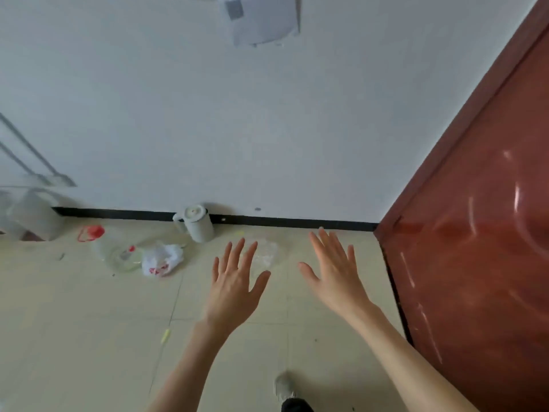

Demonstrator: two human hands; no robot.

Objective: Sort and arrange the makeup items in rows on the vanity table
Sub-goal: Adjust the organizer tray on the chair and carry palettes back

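My left hand (234,281) and my right hand (332,269) are held out in front of me over a tiled floor, side by side and a little apart. Both have straight, spread fingers and hold nothing. No makeup items and no vanity table are in view.
A white wall (208,129) with a black skirting faces me. A red-brown door (475,248) stands at the right. On the floor lie a white kettle (196,223), a clear bottle with a red cap (98,237), a white plastic bag (162,260) and clear plastic wrap (267,254). My shoe (286,388) shows below.
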